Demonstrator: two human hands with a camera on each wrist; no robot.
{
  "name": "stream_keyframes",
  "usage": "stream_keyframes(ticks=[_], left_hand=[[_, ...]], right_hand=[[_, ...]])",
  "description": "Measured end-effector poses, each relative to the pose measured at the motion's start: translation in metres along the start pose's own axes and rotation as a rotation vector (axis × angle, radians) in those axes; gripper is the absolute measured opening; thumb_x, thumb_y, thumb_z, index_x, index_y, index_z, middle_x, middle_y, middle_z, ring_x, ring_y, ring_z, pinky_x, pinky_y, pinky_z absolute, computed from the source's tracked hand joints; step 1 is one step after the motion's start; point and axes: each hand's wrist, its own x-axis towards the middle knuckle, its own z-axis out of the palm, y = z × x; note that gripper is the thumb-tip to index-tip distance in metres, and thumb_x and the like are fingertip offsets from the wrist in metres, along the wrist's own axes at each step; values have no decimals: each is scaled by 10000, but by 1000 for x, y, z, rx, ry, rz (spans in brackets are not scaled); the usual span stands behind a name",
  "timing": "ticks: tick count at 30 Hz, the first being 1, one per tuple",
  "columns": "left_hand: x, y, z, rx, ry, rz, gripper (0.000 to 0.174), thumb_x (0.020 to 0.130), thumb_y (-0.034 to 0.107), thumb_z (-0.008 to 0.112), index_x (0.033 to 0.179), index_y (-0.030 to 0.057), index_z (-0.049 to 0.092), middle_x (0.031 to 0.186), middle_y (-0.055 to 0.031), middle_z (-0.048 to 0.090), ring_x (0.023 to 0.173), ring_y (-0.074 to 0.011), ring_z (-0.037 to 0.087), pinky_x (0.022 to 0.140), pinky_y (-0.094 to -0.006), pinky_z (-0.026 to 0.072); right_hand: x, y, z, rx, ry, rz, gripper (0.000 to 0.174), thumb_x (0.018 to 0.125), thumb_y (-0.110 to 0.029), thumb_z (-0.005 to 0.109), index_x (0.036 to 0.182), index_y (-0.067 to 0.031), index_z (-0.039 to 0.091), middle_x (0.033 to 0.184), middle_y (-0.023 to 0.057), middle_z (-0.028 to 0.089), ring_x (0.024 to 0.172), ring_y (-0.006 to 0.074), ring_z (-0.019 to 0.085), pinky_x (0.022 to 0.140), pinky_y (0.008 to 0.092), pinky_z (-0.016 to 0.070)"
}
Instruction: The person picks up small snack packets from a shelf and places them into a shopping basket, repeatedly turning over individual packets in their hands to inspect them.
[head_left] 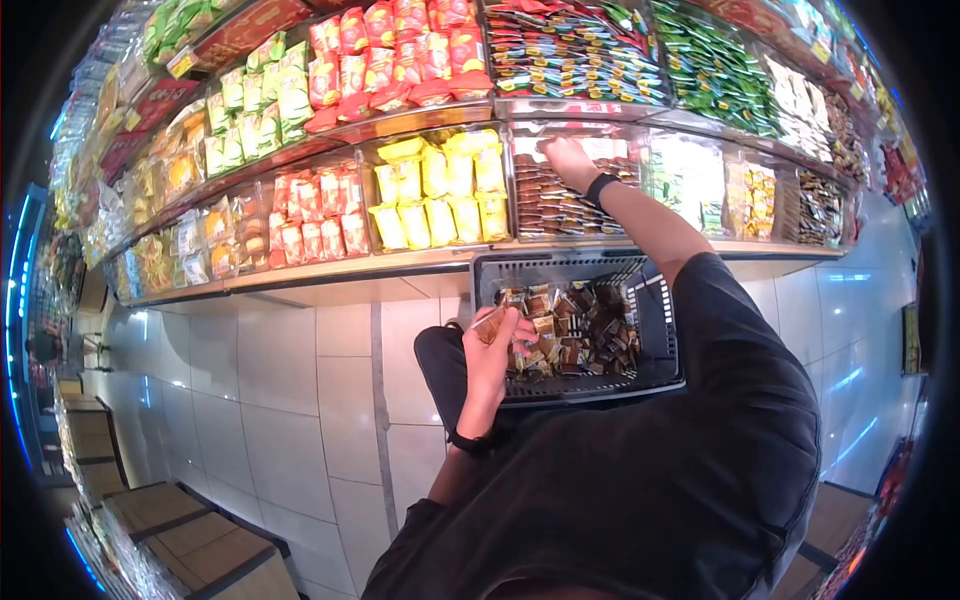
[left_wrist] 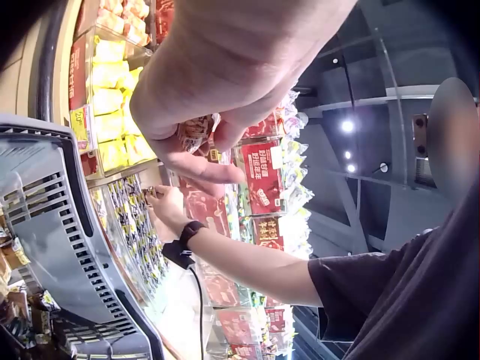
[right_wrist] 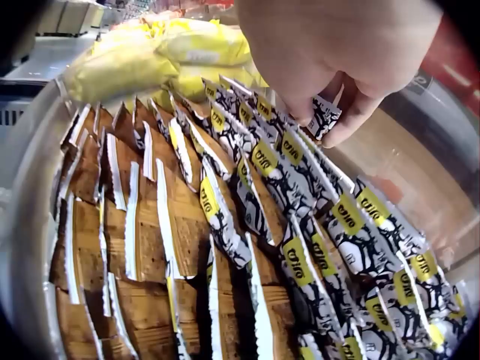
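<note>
My right hand (head_left: 572, 165) reaches into a clear shelf bin of small snack packets (head_left: 565, 190). In the right wrist view its thumb and fingers pinch one black-and-white packet (right_wrist: 323, 118) at the back end of the rows. The packets stand on edge, with brown see-through faces and yellow labels. Over the left side of a dark shopping basket (head_left: 655, 372), my left hand (head_left: 484, 370) holds a small brown snack packet (head_left: 490, 325), also seen between its fingers in the left wrist view. Many similar loose packets (head_left: 575, 330) lie in the basket.
Yellow bags (head_left: 440, 190) fill the bin to the left, and white-green packets (head_left: 685, 180) the one to the right. An upper shelf row with red bags (head_left: 400, 50) overhangs the lower bins. The shelf's wooden front edge (head_left: 330, 283) runs behind the basket.
</note>
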Motion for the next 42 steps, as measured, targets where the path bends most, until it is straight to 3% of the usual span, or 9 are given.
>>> stream_keyframes(ticks=[11, 14, 16, 17, 19, 22, 26, 31, 42], left_hand=[[5, 0, 0, -51, -63, -73, 285, 1082, 272, 509, 1142, -6, 511, 921, -182, 725, 827, -240, 745, 547, -270, 546], [3, 4, 5, 10, -105, -48, 292, 1086, 291, 496, 1148, 7, 497, 907, -200, 733, 785, -243, 748, 501, -261, 526], [0, 6, 3, 55, -134, -41, 297, 1084, 299, 498, 1145, 8, 496, 897, -205, 733, 744, -240, 744, 478, -261, 514], [0, 6, 3, 98, -160, -33, 303, 1083, 306, 499, 1143, 9, 496, 886, -210, 733, 702, -238, 740, 455, -260, 502], [-3, 4, 6, 116, -178, -35, 302, 1085, 312, 490, 1195, 32, 467, 860, -210, 723, 621, -247, 719, 422, -279, 497], [-8, -1, 16, 150, -262, 1, 324, 1097, 315, 445, 1335, 103, 383, 958, -216, 688, 576, -261, 690, 371, -315, 512], [-16, -2, 31, 140, -419, -34, 368, 1108, 323, 408, 1398, 101, 364, 968, -198, 679, 599, -238, 687, 384, -301, 517], [-23, 3, 45, 244, -481, 100, 409, 1004, 74, 617, 1354, -28, 433, 896, -151, 695, 668, -194, 704, 517, -276, 553], [-48, 37, 53, 334, -437, 194, 249, 1011, 83, 614, 1224, -29, 550, 780, -173, 714, 605, -186, 692, 490, -261, 522]], right_hand=[[-8, 5, 10, 55, -23, -72, 245, 935, -184, 527, 1053, -65, 706, 838, 191, 718, 832, 382, 692, 785, 517, 526], [-20, -10, -16, -90, 167, -161, 257, 936, -128, 511, 1095, -55, 699, 896, 203, 717, 846, 377, 685, 807, 524, 520], [-44, -38, -53, 349, 535, -116, 240, 930, -71, 521, 1094, -19, 687, 964, 211, 709, 870, 375, 670, 812, 482, 531], [-71, -70, -98, 685, 123, 173, 229, 899, -3, 549, 1089, 16, 674, 1023, 190, 712, 890, 299, 685, 809, 414, 544], [-124, -105, -119, 1046, -159, 226, 209, 946, -96, 664, 1142, -26, 688, 1059, 58, 739, 923, 122, 668, 825, 304, 558], [-206, -159, -153, 1443, -521, 186, 275, 997, -187, 675, 1217, -22, 677, 1041, 10, 687, 945, 82, 622, 796, 267, 523], [-260, -191, -159, 1529, -298, 262, 155, 993, -141, 674, 1011, 7, 635, 826, 54, 687, 694, 93, 649, 650, 252, 519], [-277, -185, -167, 1675, -67, 474, 158, 1007, -169, 654, 969, -18, 630, 820, 9, 649, 730, 58, 598, 653, 232, 478], [-286, -186, -201, 1813, -40, 405, 178, 1016, -203, 651, 976, -35, 607, 840, 19, 664, 736, 59, 615, 659, 230, 499]])
